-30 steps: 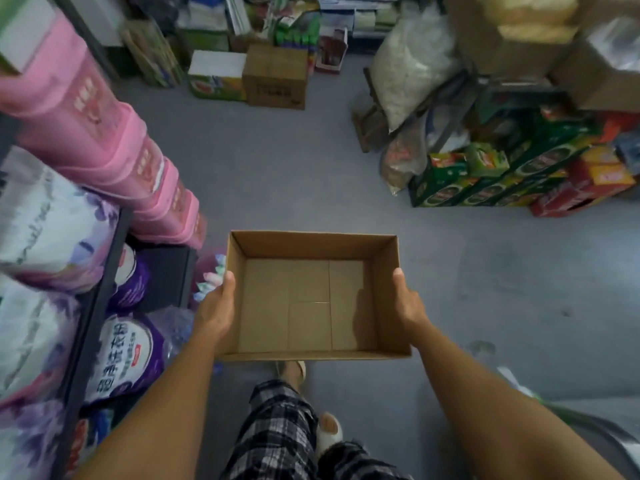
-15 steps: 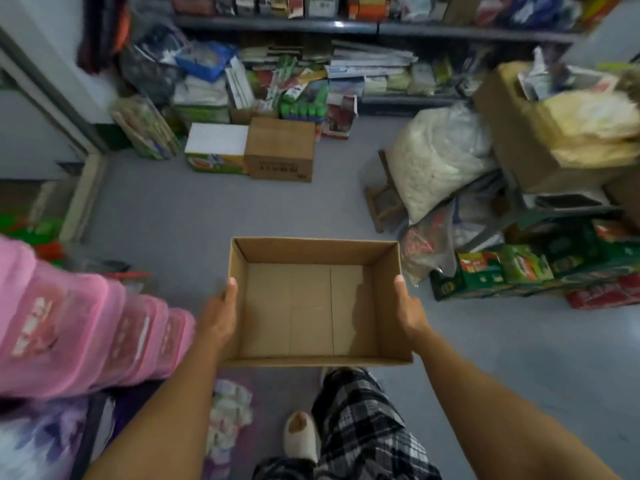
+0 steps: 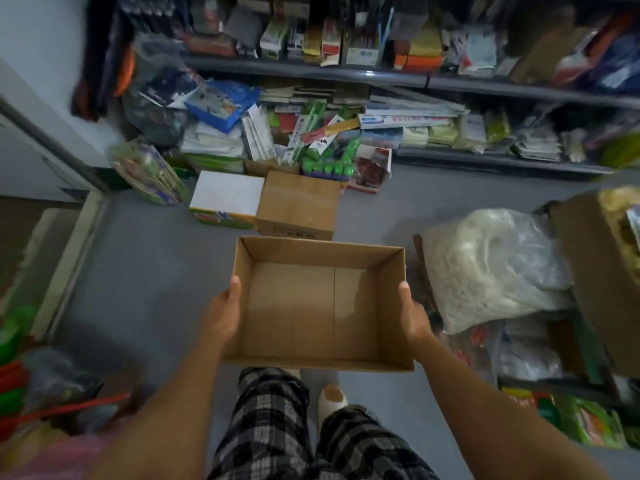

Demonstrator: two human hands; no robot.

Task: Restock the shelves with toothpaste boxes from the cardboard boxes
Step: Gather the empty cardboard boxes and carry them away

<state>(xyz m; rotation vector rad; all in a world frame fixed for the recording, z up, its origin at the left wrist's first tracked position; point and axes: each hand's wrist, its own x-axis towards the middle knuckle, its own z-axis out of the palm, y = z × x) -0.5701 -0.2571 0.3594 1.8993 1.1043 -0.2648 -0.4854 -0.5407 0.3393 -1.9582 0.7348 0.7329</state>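
A: Why does the person carry the empty cardboard box (image 3: 318, 303) level?
B: The left hand (image 3: 221, 315) and right hand (image 3: 414, 315) each grip a side wall; the closed carton (image 3: 299, 204) sits at twelve o'clock.

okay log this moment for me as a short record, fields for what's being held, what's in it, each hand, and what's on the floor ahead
held: open cardboard box, carried above the floor
contents: nothing visible inside
left hand: grips the box's left wall, thumb on the rim
right hand: grips the right wall, thumb on the rim
floor ahead: closed brown carton beside a white-topped carton, touching
beyond: cluttered shelves
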